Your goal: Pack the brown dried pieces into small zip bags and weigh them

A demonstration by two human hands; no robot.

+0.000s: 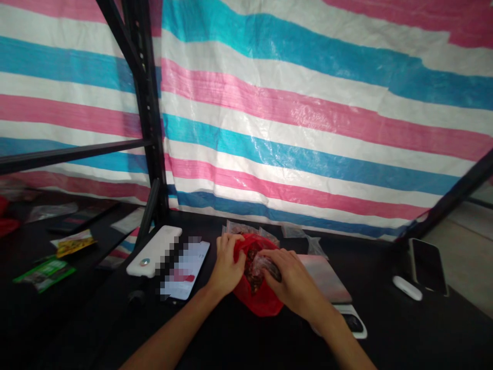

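A red plastic bag (265, 303) stands on the black table with its mouth open, and small brown pieces (253, 282) show inside it. My left hand (230, 262) is closed on the bag's left rim. Over the mouth of the bag, my right hand (288, 277) grips a small clear plastic bag (265, 264); part of it is covered by my fingers. Whether that clear bag holds anything is hard to make out. Just behind the red bag lie clear zip bags (239, 228), some with brownish contents.
Left of my hands lie a lit phone (188, 272) and a white power bank (156, 252). To the right are a pinkish flat box (325, 277), a white case (407, 288) and a dark phone (428, 264). A black post (148, 103) and striped sheeting (300, 113) bound the back.
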